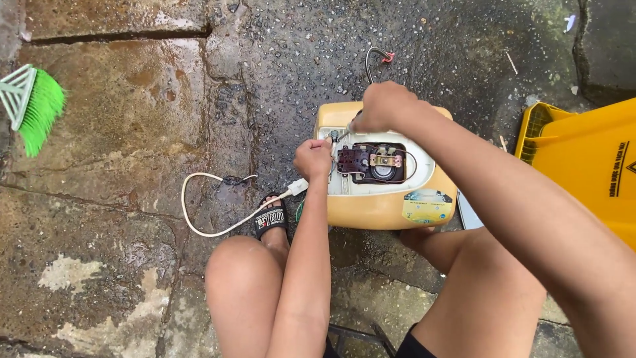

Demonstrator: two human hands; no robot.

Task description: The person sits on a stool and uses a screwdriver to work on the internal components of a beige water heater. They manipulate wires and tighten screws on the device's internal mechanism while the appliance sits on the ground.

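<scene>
The person squats on wet paving (132,132) over a yellow appliance (387,205) lying open, its wiring showing. The right hand (384,106) is closed round a screwdriver (342,134), tip at the upper left corner of the opening. The left hand (313,158) pinches something small just beside it; what, I cannot tell. A white cord (205,225) trails left.

left hand (313,159) on yellow appliance (384,199) edge | right hand (384,106) grips, apparently, a screwdriver (342,134)
</scene>
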